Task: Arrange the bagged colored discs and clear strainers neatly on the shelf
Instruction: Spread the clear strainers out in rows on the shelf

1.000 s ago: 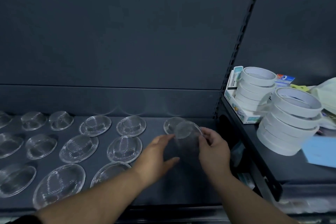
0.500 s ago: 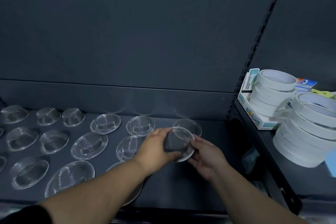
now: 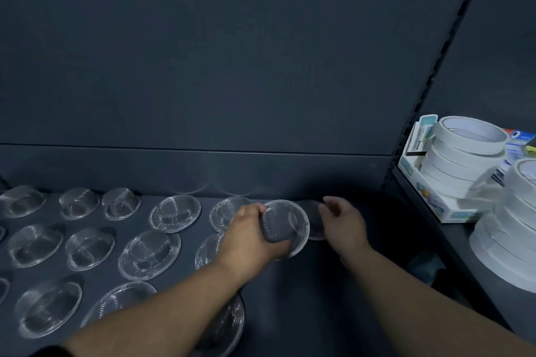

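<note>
Left hand (image 3: 249, 236) clamped on clear strainer (image 3: 293, 226), tilted on edge above shelf (image 3: 304, 298), right hand (image 3: 345, 223) just right of it, fingers loose, empty, second strainer (image 3: 314, 229) flat between the hands, strainer rows (image 3: 149, 253) to left, tape rolls (image 3: 464, 153) far right.

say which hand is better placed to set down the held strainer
Left. The left hand grips the strainer just above a bare patch of the shelf; the right hand is open beside it, holding nothing.
</note>
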`<state>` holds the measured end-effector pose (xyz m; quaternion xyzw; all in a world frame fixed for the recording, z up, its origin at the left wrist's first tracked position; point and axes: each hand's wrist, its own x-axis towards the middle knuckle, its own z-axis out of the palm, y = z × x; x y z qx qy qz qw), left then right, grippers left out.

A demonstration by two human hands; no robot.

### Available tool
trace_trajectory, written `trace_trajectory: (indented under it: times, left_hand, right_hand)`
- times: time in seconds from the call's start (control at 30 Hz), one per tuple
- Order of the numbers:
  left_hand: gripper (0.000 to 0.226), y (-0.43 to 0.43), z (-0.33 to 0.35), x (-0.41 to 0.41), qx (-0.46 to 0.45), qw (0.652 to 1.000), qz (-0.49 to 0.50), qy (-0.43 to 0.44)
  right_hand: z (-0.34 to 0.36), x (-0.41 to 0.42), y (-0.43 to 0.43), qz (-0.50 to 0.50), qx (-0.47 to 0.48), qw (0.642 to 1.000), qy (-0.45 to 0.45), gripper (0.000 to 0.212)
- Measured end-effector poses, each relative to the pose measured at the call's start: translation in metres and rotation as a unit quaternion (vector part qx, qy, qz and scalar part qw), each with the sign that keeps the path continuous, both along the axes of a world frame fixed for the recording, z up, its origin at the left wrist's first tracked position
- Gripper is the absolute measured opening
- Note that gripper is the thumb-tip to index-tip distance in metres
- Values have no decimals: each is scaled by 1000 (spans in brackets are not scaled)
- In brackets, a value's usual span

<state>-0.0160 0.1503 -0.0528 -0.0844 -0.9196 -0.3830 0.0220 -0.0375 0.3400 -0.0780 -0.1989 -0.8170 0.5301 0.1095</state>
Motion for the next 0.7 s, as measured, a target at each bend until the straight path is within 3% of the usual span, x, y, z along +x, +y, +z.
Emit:
trace_trajectory:
  times: [0.07, 0.13, 0.2, 0.5, 0.7]
  left_hand:
    - [67, -2, 2, -3, 19, 1000, 2, 1]
    - [67, -5, 2, -5, 38, 999, 3, 2]
    - [67, -8, 1, -7, 44, 999, 2, 4]
    - [69, -16, -3, -8, 39, 999, -4, 3]
    - [71, -11, -1, 7, 24, 999, -23, -3]
  right_hand:
    - [-8, -11, 8, 87, 134, 986, -49, 49]
    - [-17, -19, 11, 171, 240, 950, -100, 72]
    - [-22, -24, 11, 216, 289, 925, -124, 80]
    - [-24, -18, 4, 160, 245, 953, -83, 60]
    - [-14, 5, 19, 35, 91, 994, -53, 49]
